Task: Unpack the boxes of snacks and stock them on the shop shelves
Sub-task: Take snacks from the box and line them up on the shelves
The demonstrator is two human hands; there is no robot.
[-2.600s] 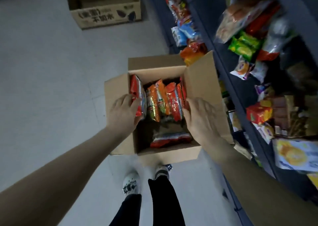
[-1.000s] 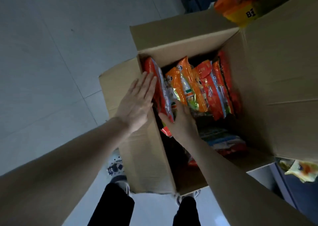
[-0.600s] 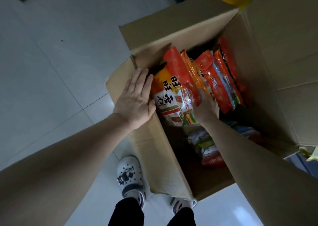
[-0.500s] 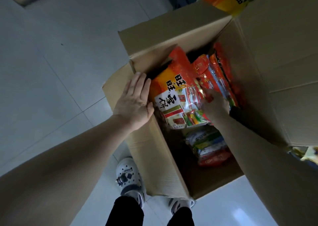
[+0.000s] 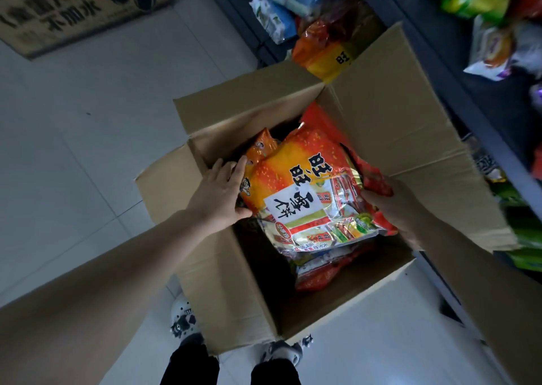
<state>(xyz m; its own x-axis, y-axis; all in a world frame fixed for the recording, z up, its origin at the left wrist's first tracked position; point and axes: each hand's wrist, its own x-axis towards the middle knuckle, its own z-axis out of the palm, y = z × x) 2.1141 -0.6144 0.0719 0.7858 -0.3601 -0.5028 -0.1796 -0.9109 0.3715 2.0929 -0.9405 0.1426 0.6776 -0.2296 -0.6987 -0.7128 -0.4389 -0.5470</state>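
Here, glossy plastic bag (image 5: 305,191), cardboard box (image 5: 228,282).

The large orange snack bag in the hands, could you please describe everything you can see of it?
The snack bag is a large glossy plastic pack, orange and red on top, with bold black Chinese characters, a white label and a clear lower part showing small wrapped packets. It looks sealed and full. It is tilted, face up, over the open cardboard box. The left hand holds its left edge; the right hand grips its right edge.
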